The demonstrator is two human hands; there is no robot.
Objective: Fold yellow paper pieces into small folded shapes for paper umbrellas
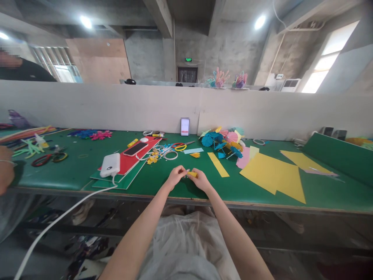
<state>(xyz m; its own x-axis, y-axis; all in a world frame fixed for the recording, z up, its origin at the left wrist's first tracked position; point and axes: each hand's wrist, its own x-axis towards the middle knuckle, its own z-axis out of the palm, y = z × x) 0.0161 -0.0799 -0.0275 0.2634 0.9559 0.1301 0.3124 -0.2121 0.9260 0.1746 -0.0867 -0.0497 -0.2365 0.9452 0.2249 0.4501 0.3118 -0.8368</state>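
Note:
Between my two hands, just above the green tabletop (163,182), is a small piece of yellow paper (192,174). My right hand (201,179) is closed on it, fingers pinched around its right side. My left hand (176,175) is closed too, its fingertips meeting the paper's left end; what exactly they pinch is too small to make out. A yellow paper strip (218,165) lies flat to the right of my hands. Just beyond them rest a small orange-yellow cut paper piece (195,155) and a light blue paper strip (193,151).
Yellow-handled scissors (181,147) lie behind the strips, near a tape roll (171,155). Paper flowers (221,140) are heaped at back right, large yellow sheets (272,175) farther right. At left, a white power bank (110,165) trails a cable; another person's hand (6,171) shows at the edge.

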